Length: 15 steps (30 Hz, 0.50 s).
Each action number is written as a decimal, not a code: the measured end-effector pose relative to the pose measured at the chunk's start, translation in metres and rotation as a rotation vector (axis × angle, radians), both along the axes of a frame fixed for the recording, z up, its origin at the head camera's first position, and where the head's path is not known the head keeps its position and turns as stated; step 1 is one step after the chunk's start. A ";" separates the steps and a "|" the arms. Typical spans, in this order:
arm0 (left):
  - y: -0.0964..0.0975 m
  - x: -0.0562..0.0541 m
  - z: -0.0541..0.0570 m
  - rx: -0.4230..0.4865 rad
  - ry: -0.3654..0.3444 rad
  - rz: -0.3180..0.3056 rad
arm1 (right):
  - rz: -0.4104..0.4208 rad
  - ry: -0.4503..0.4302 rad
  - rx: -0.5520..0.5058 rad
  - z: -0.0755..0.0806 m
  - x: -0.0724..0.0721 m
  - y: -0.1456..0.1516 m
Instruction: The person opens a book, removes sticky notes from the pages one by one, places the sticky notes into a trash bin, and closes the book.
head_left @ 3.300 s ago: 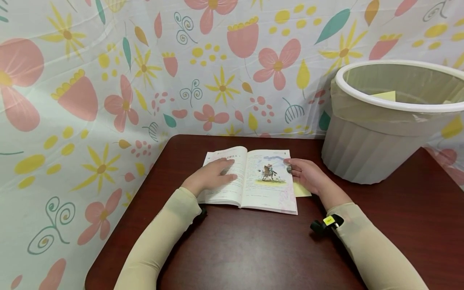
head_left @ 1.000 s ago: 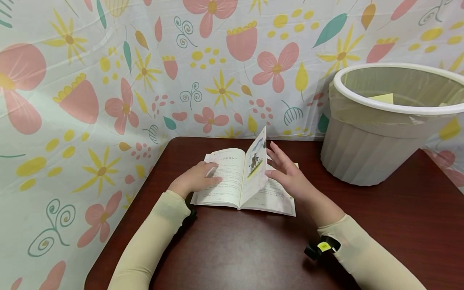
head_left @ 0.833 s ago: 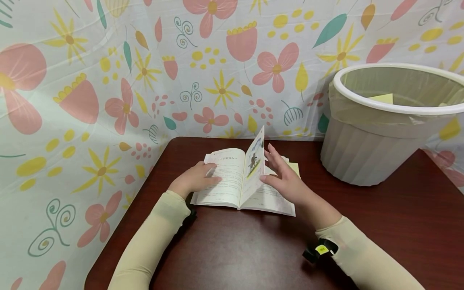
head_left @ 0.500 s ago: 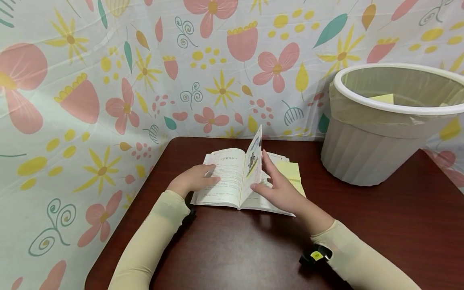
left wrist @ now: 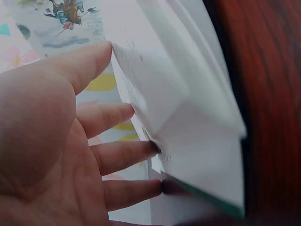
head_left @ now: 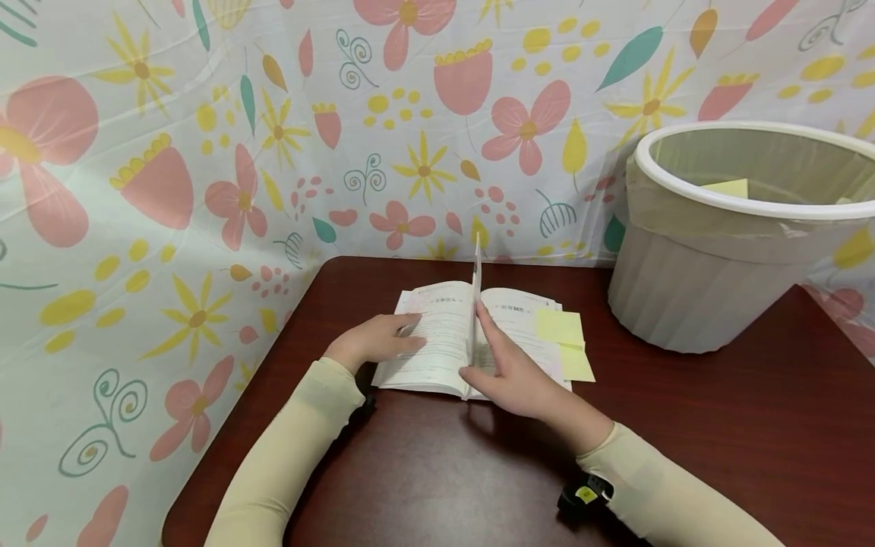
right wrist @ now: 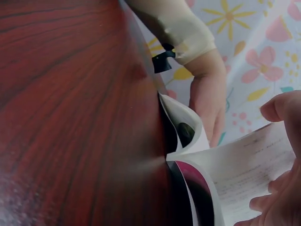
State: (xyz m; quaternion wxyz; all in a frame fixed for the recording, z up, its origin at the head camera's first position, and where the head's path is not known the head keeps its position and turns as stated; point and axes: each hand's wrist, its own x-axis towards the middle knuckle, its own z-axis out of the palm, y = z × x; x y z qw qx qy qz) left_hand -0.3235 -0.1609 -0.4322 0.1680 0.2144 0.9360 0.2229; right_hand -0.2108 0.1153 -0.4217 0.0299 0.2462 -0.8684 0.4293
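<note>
An open book [head_left: 427, 361] lies on the table, with one page [head_left: 476, 296] standing nearly upright at its middle. My left hand [head_left: 369, 342] rests on the left-hand page, fingers spread; in the left wrist view its fingertips [left wrist: 124, 110] touch the paper's edge. Against the right side of the raised page is my right hand [head_left: 516, 376], fingers extended and thumb low near the spine. Printed text shows on that page in the right wrist view, beside the right thumb [right wrist: 277, 108]. Two yellow sticky notes [head_left: 560, 327] lie on the right-hand page, the lower overhanging its outer edge.
To the right on the dark red-brown table [head_left: 410, 471] stands a grey trash bin [head_left: 690, 281] with a white rim and a liner; yellow paper [head_left: 728, 188] shows inside. A flower-patterned cloth [head_left: 383, 114] hangs behind and along the left side.
The illustrated page has swung up from lying flat to nearly upright, the right hand moving left with it. The sticky notes and text beneath are now uncovered. The left hand has stayed on the left page.
</note>
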 end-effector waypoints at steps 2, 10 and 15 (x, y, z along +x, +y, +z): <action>0.001 0.000 0.000 0.002 -0.001 -0.013 | 0.012 -0.003 0.032 -0.001 0.001 -0.001; 0.001 0.000 0.001 -0.014 0.010 0.003 | 0.020 0.019 0.147 -0.009 0.003 -0.007; -0.003 -0.002 0.001 -0.033 0.003 0.035 | 0.013 -0.012 0.184 -0.013 0.004 -0.010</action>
